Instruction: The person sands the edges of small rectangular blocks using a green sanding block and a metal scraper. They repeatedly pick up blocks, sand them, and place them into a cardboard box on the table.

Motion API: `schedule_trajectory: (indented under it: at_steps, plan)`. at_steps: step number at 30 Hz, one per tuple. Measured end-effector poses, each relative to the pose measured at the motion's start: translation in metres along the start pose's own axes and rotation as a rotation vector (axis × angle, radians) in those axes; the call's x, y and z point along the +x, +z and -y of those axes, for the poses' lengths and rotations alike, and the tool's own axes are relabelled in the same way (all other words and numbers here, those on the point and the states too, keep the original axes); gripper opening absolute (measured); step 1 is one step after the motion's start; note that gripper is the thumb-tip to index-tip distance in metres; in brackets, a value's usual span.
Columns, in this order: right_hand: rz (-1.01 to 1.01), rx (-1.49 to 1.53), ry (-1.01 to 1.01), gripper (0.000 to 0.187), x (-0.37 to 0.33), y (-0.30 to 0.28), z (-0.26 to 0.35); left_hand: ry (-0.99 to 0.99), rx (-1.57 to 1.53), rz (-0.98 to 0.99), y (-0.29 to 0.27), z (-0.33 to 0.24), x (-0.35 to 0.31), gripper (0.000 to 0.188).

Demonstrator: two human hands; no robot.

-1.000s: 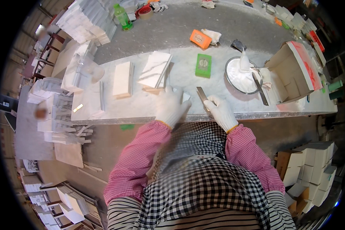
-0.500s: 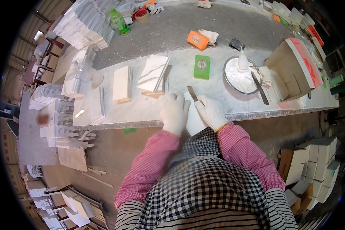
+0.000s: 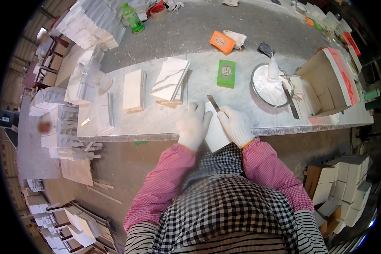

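Observation:
A plain white tile (image 3: 216,134) lies slanted at the table's front edge, its near end jutting out toward my apron. My left hand (image 3: 193,129), in a white knit glove, grips the tile along its left side. In my gloved right hand (image 3: 236,127) is a flat metal scraper blade (image 3: 213,103), its far end sticking out past my fingers over the tile. The rest of the blade is hidden by the glove. Just beyond my left hand sits a small stack of grey-veined white tiles (image 3: 171,79), the top one turned askew.
A green block (image 3: 226,73) and an orange block (image 3: 222,42) lie farther back. Right of them stand a bowl of white paste (image 3: 266,86) with another blade (image 3: 290,100) across its rim, and an open carton (image 3: 331,84). More tiles (image 3: 134,90) and a green bottle (image 3: 132,17) are leftward.
The view has shifted slightly, so things on the table sit a little differently in the picture. Both hands keep their hold, with hardly any movement on the tile.

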State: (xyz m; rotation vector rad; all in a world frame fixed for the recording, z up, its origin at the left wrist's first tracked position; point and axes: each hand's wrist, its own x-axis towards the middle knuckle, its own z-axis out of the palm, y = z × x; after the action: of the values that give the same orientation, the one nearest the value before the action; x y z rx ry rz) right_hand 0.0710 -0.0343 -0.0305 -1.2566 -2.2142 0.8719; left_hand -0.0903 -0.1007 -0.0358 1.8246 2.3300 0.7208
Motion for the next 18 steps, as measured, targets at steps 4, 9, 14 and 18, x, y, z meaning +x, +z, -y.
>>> schedule_trajectory:
  at_steps: [4, 9, 14, 18]
  plan:
    - [-0.036, -0.017, -0.013, 0.026, 0.000, 0.009, -0.008, -0.007, 0.022, 0.034, 0.001, 0.000, 0.003, 0.040]
    - [0.014, -0.013, 0.013, 0.024, 0.003, 0.002, 0.003, 0.049, 0.005, 0.028, 0.001, 0.008, 0.003, 0.037]
    - [0.003, -0.062, -0.055, 0.022, 0.007, 0.004, -0.002, 0.105, -0.004, 0.024, -0.003, 0.006, 0.005, 0.032]
    - [0.025, -0.112, -0.107, 0.021, 0.010, 0.007, -0.006, 0.078, -0.006, 0.059, -0.003, 0.006, 0.005, 0.033]
